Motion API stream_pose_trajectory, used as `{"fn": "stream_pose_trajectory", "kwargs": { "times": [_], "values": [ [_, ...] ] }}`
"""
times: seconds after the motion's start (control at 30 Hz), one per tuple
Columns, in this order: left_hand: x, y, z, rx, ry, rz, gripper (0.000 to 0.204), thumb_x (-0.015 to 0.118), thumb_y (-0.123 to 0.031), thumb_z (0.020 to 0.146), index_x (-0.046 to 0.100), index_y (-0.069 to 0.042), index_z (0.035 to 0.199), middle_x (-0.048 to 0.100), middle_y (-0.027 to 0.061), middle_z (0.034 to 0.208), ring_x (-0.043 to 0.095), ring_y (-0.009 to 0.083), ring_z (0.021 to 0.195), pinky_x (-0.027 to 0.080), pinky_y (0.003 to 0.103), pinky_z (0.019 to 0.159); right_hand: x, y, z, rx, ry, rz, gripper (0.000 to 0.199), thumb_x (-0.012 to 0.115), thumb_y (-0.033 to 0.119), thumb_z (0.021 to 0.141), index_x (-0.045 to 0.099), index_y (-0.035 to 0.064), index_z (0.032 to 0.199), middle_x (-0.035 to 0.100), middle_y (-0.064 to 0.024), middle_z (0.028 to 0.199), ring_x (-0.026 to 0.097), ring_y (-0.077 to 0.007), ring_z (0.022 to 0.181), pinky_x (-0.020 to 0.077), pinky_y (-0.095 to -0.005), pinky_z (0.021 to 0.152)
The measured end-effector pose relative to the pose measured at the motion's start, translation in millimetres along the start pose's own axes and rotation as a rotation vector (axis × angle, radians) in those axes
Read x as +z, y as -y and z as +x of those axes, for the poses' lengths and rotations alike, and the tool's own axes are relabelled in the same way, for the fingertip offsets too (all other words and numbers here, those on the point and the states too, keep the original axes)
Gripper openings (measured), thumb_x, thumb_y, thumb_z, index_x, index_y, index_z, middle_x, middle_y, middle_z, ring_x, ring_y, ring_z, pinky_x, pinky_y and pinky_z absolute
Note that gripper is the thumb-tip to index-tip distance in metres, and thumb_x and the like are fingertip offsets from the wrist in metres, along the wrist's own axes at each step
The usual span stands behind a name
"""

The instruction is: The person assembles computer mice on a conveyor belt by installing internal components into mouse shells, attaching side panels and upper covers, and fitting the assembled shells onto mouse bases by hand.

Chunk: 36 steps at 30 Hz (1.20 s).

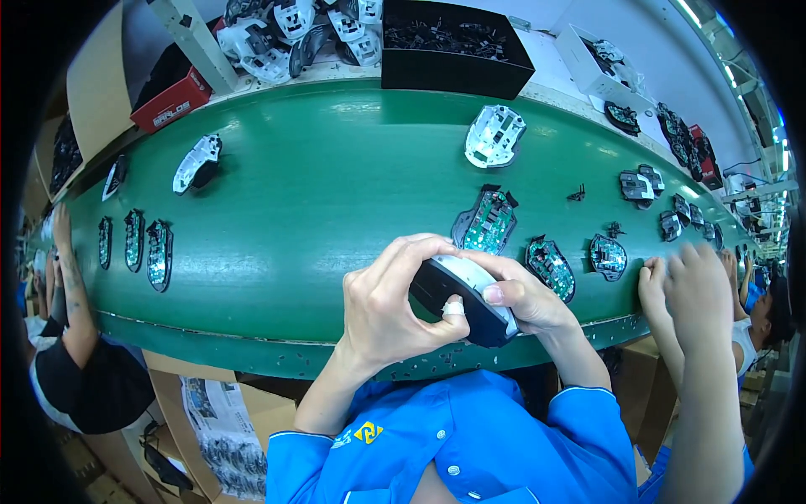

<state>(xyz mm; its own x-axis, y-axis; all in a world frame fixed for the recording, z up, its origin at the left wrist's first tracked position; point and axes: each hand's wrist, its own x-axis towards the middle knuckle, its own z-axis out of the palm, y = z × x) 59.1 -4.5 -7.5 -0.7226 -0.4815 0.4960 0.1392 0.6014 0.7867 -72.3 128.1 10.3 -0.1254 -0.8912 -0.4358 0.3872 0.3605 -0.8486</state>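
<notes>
A computer mouse (480, 317) with a black side and a pale grey part is held up between both my hands, above the near edge of the green belt (285, 202). My left hand (388, 294) curls round its left end, and a white wrap covers the thumb tip. My right hand (541, 301) grips the other end, its thumb pressed on the pale part. Just beyond my hands lies a mouse base with a green circuit board (489, 220). Another such base (551, 269) is beside my right hand. Farther back sits a white and black mouse shell (495, 136).
More circuit-board bases (159, 256) and a shell (198, 164) lie on the left. A black box of small parts (457, 71) and piled shells stand along the far side. Close on my right, a co-worker's hands (693, 281) reach over the belt; another person's arm (75, 286) is at left.
</notes>
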Motion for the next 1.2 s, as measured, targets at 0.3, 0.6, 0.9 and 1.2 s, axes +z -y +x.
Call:
{"fn": "stream_pose_trajectory", "kwargs": {
  "times": [0.3,0.6,0.9,1.2],
  "values": [
    [-19,9,-6,-0.345,0.183,-0.780,0.092,0.069,-0.018,0.063,0.023,-0.003,0.142,0.031,0.0192,0.142,0.044,0.0324,0.122,0.046,0.042,0.092,14,20,-12,-0.314,-0.225,-0.444,0.095,0.082,0.026,0.059,0.034,-0.0002,0.136,0.044,-0.0109,0.127,0.048,-0.0218,0.117,0.0393,-0.0333,0.097],
    [3,16,-11,-0.365,0.211,-1.079,0.109,0.086,-0.015,0.055,0.021,-0.005,0.142,0.030,0.0150,0.141,0.034,0.0248,0.129,0.032,0.038,0.104,20,12,-7,-0.546,-0.259,-0.553,0.085,0.087,0.017,0.054,0.047,0.0015,0.128,0.050,-0.0103,0.117,0.052,-0.0216,0.111,0.0443,-0.0337,0.095],
    [3,16,-25,-0.364,0.083,-1.071,0.105,0.087,-0.016,0.056,0.024,-0.003,0.139,0.033,0.0147,0.138,0.040,0.0244,0.125,0.037,0.038,0.102,21,18,-6,-0.529,-0.179,-0.750,0.083,0.084,0.028,0.062,0.045,0.0006,0.130,0.051,-0.0094,0.117,0.048,-0.0226,0.111,0.0389,-0.0331,0.094],
    [-14,9,-12,-0.311,0.132,-0.980,0.102,0.085,-0.006,0.056,0.026,0.001,0.140,0.047,0.0155,0.127,0.049,0.0215,0.116,0.042,0.036,0.098,18,14,-1,-0.499,-0.176,-0.505,0.074,0.085,0.018,0.060,0.052,-0.0038,0.122,0.053,-0.0087,0.105,0.055,-0.0176,0.101,0.0513,-0.0317,0.087]
  ]
}}
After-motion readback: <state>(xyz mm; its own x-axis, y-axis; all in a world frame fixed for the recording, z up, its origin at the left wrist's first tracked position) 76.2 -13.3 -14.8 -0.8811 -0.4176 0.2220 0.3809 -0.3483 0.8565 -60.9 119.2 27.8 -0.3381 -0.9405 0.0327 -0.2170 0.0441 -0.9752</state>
